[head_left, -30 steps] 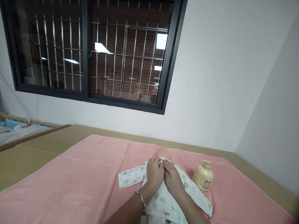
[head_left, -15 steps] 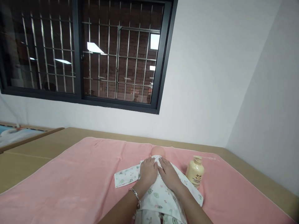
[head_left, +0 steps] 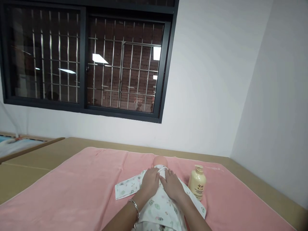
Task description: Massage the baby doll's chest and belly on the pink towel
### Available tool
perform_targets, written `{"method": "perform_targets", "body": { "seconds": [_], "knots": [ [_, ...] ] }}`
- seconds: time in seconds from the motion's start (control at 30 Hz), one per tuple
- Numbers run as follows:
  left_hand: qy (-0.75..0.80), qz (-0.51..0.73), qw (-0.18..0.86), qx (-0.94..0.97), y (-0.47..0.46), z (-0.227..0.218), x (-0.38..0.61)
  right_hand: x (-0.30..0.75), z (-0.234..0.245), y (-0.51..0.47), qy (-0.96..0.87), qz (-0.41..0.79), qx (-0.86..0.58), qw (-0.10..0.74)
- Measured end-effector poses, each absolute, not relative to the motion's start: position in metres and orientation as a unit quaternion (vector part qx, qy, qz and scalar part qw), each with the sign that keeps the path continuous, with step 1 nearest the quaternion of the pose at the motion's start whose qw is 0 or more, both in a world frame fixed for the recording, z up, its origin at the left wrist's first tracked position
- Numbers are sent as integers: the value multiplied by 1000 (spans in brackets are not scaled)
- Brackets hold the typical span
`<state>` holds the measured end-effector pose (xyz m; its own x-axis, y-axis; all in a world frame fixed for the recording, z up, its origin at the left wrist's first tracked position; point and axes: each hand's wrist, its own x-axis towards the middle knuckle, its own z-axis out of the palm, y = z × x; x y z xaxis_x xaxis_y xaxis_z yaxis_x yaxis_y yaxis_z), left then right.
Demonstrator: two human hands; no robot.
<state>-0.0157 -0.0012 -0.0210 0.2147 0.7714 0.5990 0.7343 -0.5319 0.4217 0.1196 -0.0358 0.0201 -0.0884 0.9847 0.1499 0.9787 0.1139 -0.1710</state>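
A baby doll (head_left: pixel 160 160) lies on a pink sheet with its head away from me; whether it is face up or face down I cannot tell. It wears a white printed outfit (head_left: pixel 157 205), one sleeve stretched out to the left. My left hand (head_left: pixel 150 183) lies flat on the upper left of the doll's body, a silver bangle on that wrist. Flat on the upper right side rests my right hand (head_left: pixel 172 186), its fingers pointing toward the doll's head. The two hands angle toward each other, thumbs close together. Neither grips anything.
A pale yellow pump bottle (head_left: pixel 197 183) stands upright right of the doll, close to the right sleeve. The pink sheet (head_left: pixel 72 189) covers much of a tan padded surface (head_left: pixel 69 146). Behind are a white wall and a dark-framed window (head_left: pixel 83 64) with metal bars.
The view has tilted upward a little, so the doll, hands and bottle appear lower in the picture. Both hands still rest flat on the doll's upper body.
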Motion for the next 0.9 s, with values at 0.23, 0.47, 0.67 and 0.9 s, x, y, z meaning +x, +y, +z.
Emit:
{"method": "perform_targets", "body": {
  "seconds": [0.23, 0.47, 0.67, 0.9],
  "knots": [
    [557, 329, -20, 762, -13, -10, -7, 97, 21, -49, -698, -68, -704, 111],
    [584, 331, 39, 741, -13, -8, -5, 106, 14, -40, -706, -66, -684, 172],
    [556, 393, 89, 727, -8, -13, -10, 107, 17, -39, -700, -77, -688, 174],
    [577, 401, 61, 709, -19, -11, -5, 105, 18, -44, -717, -53, -661, 213]
  ]
}}
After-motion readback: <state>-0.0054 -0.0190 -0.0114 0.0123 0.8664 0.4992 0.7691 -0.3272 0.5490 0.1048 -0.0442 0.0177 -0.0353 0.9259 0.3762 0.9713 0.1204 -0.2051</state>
